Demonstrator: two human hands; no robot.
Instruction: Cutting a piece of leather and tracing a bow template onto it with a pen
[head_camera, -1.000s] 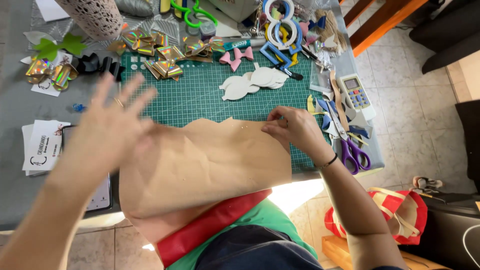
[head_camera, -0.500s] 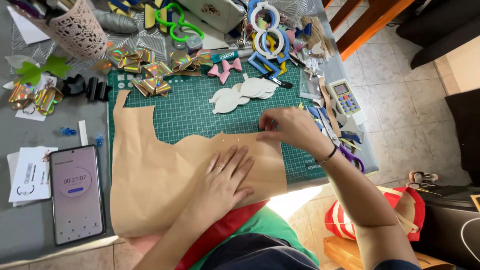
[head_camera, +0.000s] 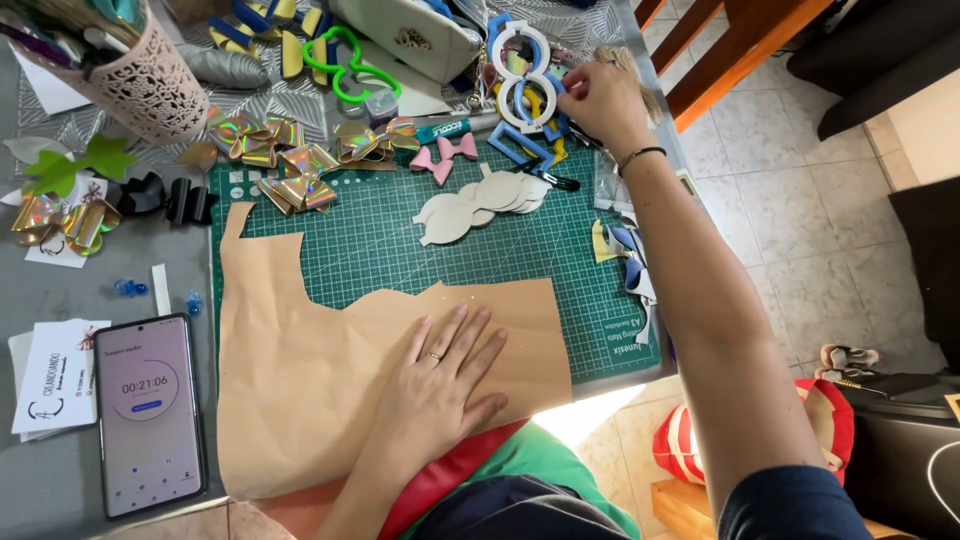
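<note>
My left hand (head_camera: 440, 380) lies flat with fingers spread on a tan sheet of material (head_camera: 300, 370) whose upper edge is cut out. The sheet covers the near part of a green cutting mat (head_camera: 380, 240). My right hand (head_camera: 600, 100) reaches to the far right of the table, its fingers curled at a pile of blue, white and yellow stencil shapes (head_camera: 525, 85); whether it grips one I cannot tell. Beige bow-shaped cutouts (head_camera: 480, 200) lie on the mat between the hands.
A phone (head_camera: 150, 410) with a running timer lies at the near left beside a white card (head_camera: 55, 375). Shiny holographic bows (head_camera: 290, 165), a pink bow (head_camera: 445, 160), a perforated pen holder (head_camera: 140, 80) and a white pouch (head_camera: 400, 35) crowd the far side.
My right hand left the tan sheet and reached to the far right stencil pile. My left hand came down from the air and stays flat on the sheet.
</note>
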